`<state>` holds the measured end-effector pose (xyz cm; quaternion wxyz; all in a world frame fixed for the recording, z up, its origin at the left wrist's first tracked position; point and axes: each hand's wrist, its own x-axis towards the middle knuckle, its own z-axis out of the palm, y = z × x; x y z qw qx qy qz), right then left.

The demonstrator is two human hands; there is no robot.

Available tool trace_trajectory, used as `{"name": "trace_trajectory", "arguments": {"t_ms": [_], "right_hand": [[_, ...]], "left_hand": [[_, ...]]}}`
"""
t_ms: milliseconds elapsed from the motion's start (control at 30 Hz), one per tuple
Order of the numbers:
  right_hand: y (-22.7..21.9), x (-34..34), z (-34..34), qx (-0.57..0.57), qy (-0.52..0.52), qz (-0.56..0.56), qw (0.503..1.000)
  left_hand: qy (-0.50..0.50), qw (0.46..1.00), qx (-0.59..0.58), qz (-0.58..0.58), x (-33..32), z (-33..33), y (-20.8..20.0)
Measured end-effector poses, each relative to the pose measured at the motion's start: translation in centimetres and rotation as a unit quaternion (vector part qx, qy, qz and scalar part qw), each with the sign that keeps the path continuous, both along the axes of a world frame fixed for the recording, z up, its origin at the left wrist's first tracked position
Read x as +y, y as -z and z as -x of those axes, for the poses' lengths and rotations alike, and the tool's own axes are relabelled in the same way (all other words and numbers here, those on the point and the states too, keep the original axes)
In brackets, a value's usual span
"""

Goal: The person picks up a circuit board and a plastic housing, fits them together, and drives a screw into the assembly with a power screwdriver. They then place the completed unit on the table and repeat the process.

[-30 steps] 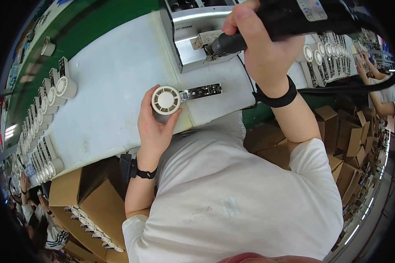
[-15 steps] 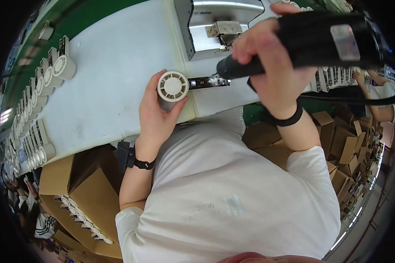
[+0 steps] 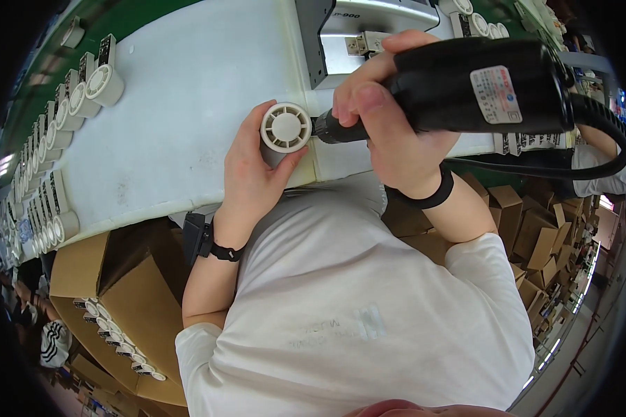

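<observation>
My left hand (image 3: pixel 254 163) is closed round a cream-coloured round part (image 3: pixel 286 127) with a slotted, vent-like face, thumb on its near side and fingers on the far side. In my right hand (image 3: pixel 396 132) is a black corded electric screwdriver (image 3: pixel 442 87), lying almost level. Its nose points left and comes close beside the round part; whether the tip touches cannot be seen. The dark strip of the part that runs to the right is mostly hidden behind the tool and my fingers.
A silver metal machine (image 3: pixel 337 45) stands beyond my right hand. Several similar round parts with strips (image 3: pixel 104 85) line the table's left side. Cardboard boxes (image 3: pixel 142 306) stand below at left, more at right. The tool's black cable (image 3: pixel 605 170) loops at right, near another person's arm.
My right hand has brought the screwdriver left and turned it more level, its nose now beside the round part. The round part and my left hand have shifted slightly right in the view.
</observation>
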<state>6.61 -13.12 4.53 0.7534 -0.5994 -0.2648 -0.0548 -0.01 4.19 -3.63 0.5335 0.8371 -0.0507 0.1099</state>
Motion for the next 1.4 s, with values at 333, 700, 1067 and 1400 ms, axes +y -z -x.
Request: {"name": "trace_trajectory", "arguments": {"t_ms": [333,700,1067,1400], "right_hand": [[-0.2,1.4,0.4,-0.107,0.003,0.112,0.988],[0.2,1.5,0.3,-0.081,0.004,0.096,0.992],[-5.4,-4.2,5.5,0.064,0.161,-0.163,0.971],[-4.5,-10.7,6.8,0.124,0.171,-0.202,0.956]], "left_hand": [[0.002,1.000,0.016,-0.011,0.2,0.2,0.2],[0.008,0.999,-0.024,-0.027,0.3,0.1,0.7],[0.120,0.988,0.055,-0.079,3.2,-0.4,-2.9],[0.081,0.942,0.168,0.279,6.1,2.7,-8.5]]}}
